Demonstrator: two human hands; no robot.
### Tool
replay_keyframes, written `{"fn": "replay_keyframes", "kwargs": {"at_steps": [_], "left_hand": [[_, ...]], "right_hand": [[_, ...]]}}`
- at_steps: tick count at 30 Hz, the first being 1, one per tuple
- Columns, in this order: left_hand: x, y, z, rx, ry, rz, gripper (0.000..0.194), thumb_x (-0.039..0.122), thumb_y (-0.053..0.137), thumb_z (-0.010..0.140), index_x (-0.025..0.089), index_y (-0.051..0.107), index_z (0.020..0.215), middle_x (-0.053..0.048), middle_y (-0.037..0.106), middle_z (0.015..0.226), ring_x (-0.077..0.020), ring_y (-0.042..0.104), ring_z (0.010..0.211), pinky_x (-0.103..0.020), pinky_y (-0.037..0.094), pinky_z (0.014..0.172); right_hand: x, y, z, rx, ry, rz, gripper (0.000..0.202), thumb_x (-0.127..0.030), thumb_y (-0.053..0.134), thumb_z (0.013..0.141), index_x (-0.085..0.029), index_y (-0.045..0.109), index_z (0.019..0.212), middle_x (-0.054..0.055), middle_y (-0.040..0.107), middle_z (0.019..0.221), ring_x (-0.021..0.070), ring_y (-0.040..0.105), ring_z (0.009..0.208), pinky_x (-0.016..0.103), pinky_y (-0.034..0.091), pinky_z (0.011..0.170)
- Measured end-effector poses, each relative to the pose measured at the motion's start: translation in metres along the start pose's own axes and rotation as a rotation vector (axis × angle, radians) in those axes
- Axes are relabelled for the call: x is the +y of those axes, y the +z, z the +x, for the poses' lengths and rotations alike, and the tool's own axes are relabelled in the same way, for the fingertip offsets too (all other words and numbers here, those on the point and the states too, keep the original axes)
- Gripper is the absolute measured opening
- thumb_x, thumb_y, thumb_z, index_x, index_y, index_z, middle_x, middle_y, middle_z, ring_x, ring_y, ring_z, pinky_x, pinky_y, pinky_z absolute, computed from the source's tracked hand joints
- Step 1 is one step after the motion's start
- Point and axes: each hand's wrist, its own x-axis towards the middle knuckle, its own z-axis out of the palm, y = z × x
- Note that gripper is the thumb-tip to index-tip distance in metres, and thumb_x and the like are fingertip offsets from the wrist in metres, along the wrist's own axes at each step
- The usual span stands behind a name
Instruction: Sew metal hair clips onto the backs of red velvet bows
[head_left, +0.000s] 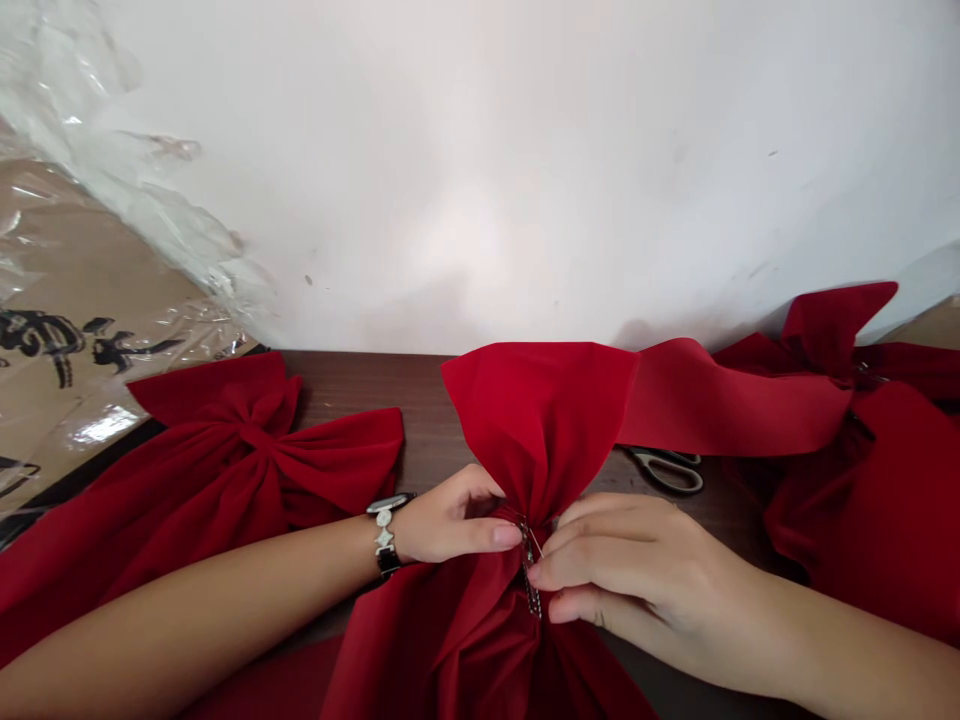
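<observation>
A red fabric bow (536, 415) is in front of me, gathered tightly at its middle, with its upper loop standing up and its tails hanging below. My left hand (457, 520) is closed on the gathered middle, thumb on top. A dark, twisted, wire-like piece (533, 595) lies along the gather. From the right, my right hand (630, 570) pinches at this spot with fingertips together, on a thin, shiny, needle-like piece (535, 538). Its exact kind is too small to tell.
Another red bow (259, 440) lies at left. More red bows (832, 340) are heaped at right, joined by a red strip (735, 400). Scissors (671, 470) lie partly under the strip. A plastic-wrapped carton (97, 300) stands left; a white wall (480, 180) rises behind the dark table (360, 385).
</observation>
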Motion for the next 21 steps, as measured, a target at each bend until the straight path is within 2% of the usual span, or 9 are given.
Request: {"fn": "replay_keyframes", "kwargs": {"at_steps": [4, 9, 13, 21], "left_hand": [[-0.0010, 0.0001, 0.0009, 0.016, 0.010, -0.013, 0.048, 0.060, 0.058, 0.080, 0.012, 0.063, 0.078, -0.006, 0.061, 0.077, -0.0169, 0.053, 0.076, -0.026, 0.046, 0.077], [0.0006, 0.0024, 0.0023, 0.019, 0.067, -0.065, 0.042, 0.052, 0.062, 0.081, 0.012, 0.066, 0.087, -0.008, 0.065, 0.086, -0.0181, 0.058, 0.084, -0.029, 0.047, 0.083], [-0.0021, 0.0030, 0.0031, 0.043, 0.059, -0.147, 0.038, 0.046, 0.071, 0.076, 0.011, 0.067, 0.089, -0.006, 0.068, 0.085, -0.0162, 0.060, 0.083, -0.029, 0.047, 0.085], [-0.0065, 0.0014, 0.0020, 0.134, -0.026, -0.141, 0.051, 0.045, 0.084, 0.059, 0.012, 0.064, 0.092, -0.007, 0.070, 0.089, -0.0184, 0.062, 0.086, -0.033, 0.049, 0.087]], "right_hand": [[0.0004, 0.0005, -0.0002, 0.017, -0.003, 0.004, 0.014, -0.025, 0.054, 0.094, -0.017, 0.065, 0.094, 0.004, 0.071, 0.083, 0.0119, 0.065, 0.076, 0.022, 0.052, 0.073], [-0.0005, 0.0009, 0.0001, 0.017, 0.007, 0.004, 0.010, -0.022, 0.057, 0.092, -0.015, 0.065, 0.092, 0.003, 0.070, 0.080, 0.0118, 0.064, 0.074, 0.022, 0.051, 0.071], [-0.0022, 0.0011, 0.0007, 0.000, 0.014, -0.009, 0.012, -0.022, 0.054, 0.094, -0.015, 0.064, 0.092, 0.003, 0.069, 0.078, 0.0120, 0.062, 0.073, 0.023, 0.051, 0.070], [-0.0039, 0.0084, 0.0003, 0.033, -0.015, -0.081, 0.014, -0.020, 0.054, 0.094, -0.012, 0.066, 0.091, 0.005, 0.067, 0.074, 0.0134, 0.059, 0.070, 0.025, 0.050, 0.068]]}}
